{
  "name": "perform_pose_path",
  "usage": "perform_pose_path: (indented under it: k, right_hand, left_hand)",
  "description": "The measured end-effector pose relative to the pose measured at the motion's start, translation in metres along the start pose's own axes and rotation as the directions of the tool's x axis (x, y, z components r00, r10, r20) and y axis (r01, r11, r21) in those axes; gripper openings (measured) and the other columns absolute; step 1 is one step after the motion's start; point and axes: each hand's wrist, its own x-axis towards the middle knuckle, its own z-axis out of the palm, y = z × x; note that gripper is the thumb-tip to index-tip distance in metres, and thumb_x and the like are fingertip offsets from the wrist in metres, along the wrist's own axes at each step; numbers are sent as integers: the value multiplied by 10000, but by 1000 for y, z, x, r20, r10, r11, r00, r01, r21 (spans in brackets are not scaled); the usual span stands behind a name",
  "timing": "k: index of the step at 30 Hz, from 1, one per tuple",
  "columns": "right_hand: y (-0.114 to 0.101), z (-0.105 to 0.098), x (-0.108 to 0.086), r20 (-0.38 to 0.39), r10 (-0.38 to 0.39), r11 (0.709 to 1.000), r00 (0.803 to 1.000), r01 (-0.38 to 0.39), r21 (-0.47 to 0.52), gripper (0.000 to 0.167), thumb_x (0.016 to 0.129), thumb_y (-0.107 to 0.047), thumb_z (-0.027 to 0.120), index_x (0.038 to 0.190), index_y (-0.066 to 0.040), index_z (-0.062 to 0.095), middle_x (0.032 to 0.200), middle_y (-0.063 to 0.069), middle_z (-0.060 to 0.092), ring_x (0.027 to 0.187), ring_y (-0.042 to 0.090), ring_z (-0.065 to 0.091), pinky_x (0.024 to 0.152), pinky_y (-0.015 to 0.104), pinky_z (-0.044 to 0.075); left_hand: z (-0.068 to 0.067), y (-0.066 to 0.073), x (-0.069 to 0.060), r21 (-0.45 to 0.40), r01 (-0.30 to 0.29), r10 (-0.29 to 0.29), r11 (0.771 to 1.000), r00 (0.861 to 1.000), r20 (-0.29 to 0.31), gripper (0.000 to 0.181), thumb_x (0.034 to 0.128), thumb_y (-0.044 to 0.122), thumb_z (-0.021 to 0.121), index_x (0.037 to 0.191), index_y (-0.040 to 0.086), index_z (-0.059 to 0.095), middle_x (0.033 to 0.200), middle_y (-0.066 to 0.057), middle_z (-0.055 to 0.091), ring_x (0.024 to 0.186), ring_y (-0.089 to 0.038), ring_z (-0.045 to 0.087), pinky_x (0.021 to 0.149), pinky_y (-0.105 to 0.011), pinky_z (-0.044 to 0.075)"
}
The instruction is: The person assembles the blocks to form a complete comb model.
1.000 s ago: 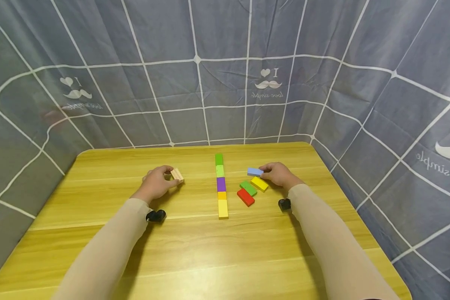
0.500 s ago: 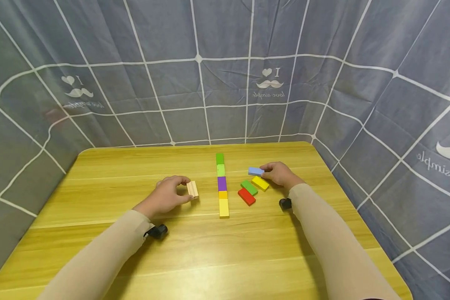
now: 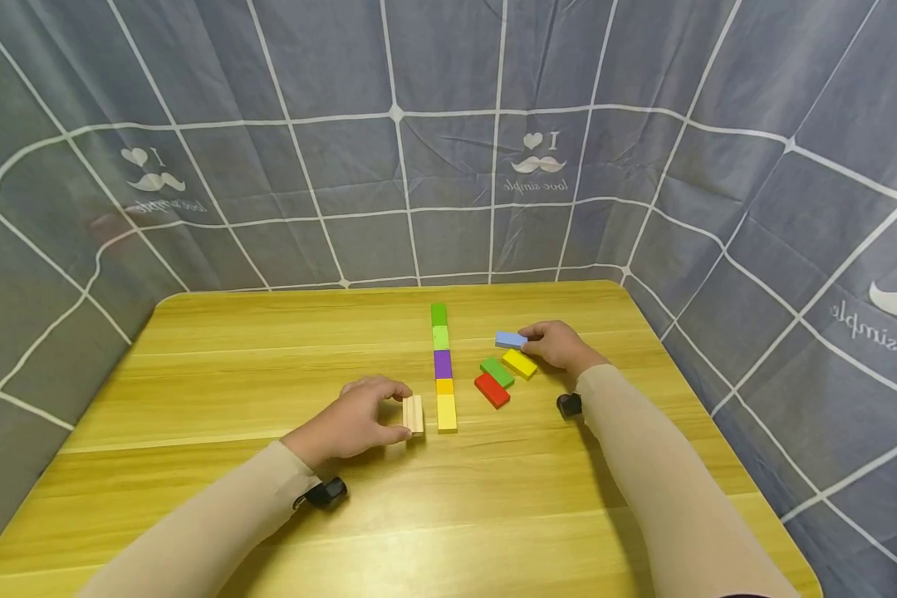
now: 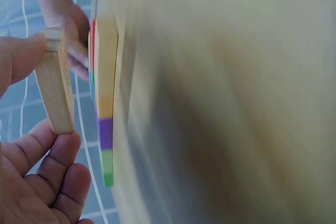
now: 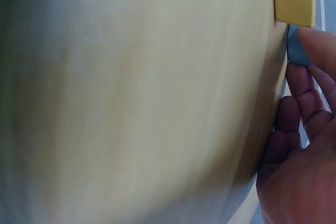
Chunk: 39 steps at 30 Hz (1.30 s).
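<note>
My left hand (image 3: 355,419) pinches a pale wooden block (image 3: 414,415) between thumb and fingers, just left of the row's near end. A line runs along the block's top; in the left wrist view the block (image 4: 56,87) appears raised off the table. On the right, my right hand (image 3: 559,345) pinches the end of a blue block (image 3: 508,340), which lies on the table. Down the middle runs a straight row: green block (image 3: 438,314), light green block (image 3: 440,337), purple block (image 3: 443,364), orange block (image 3: 444,386) and pale yellow block (image 3: 447,413).
Right of the row lie a red block (image 3: 492,390), a green block (image 3: 497,372) and a bright yellow block (image 3: 519,364), close together and slanted. The wooden table (image 3: 448,515) meets a grey checked curtain (image 3: 448,166) at the back and sides.
My left hand has moved right and nearer, carrying the wooden block toward the row's near end; the block has turned to lie roughly parallel with the row. My right hand has stayed on the blue block.
</note>
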Motion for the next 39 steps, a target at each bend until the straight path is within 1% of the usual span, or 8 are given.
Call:
perform_pose_path:
  k: [7,13,18,25,33,39]
  right_hand:
    - [-2,-1,-2,-5,-3,1000,1000,3,-28,429,1059,-236,648,1452,-65,635,1442,188,647,1329,368,582,1183,518,431]
    - [-3,-1,-2,-10,8,1000,1000,-8,-27,433,1057,-228,651,1457,-64,631,1452,188,641,1342,369,578,1194,514,423]
    - [-2,-1,-1,-9,7,1000,1000,-7,-28,432,1056,-226,652,1458,-68,632,1455,188,640,1336,366,583,1189,515,428]
    - [-2,0,-2,-9,-3,999,1000,3,-35,435,1056,-234,649,1460,-74,632,1453,184,645,1335,366,585,1190,520,425]
    - [-1,1,-1,-12,6,1000,1000,-6,-14,430,1053,-227,655,1454,-72,636,1445,181,649,1327,359,585,1190,511,426]
    - [-1,1,-2,-11,-1,1000,1000,0,-21,436,1051,-221,654,1459,-67,631,1449,185,646,1331,365,582,1193,518,421]
  left_hand:
    - [14,14,-4,17,-63,62,998,997,52,558,870,360,853,1336,114,669,1324,-23,698,1296,-285,605,1172,-571,328]
    - [24,19,-3,35,-101,98,994,992,79,551,864,362,853,1316,103,677,1289,-27,708,1255,-263,616,1158,-572,332]
    - [29,20,-2,50,-109,104,993,990,92,567,857,383,859,1316,105,677,1266,-21,709,1206,-235,615,1142,-560,336]
    - [35,22,-1,64,-108,101,992,989,104,561,844,383,867,1303,116,685,1267,-12,711,1218,-233,613,1127,-541,339]
    - [40,25,0,91,-105,96,990,990,99,564,831,390,878,1293,126,692,1273,-12,720,1208,-227,620,1111,-518,354]
    - [42,28,1,103,-101,91,990,991,98,558,829,392,884,1287,134,696,1268,-10,723,1201,-229,621,1096,-511,359]
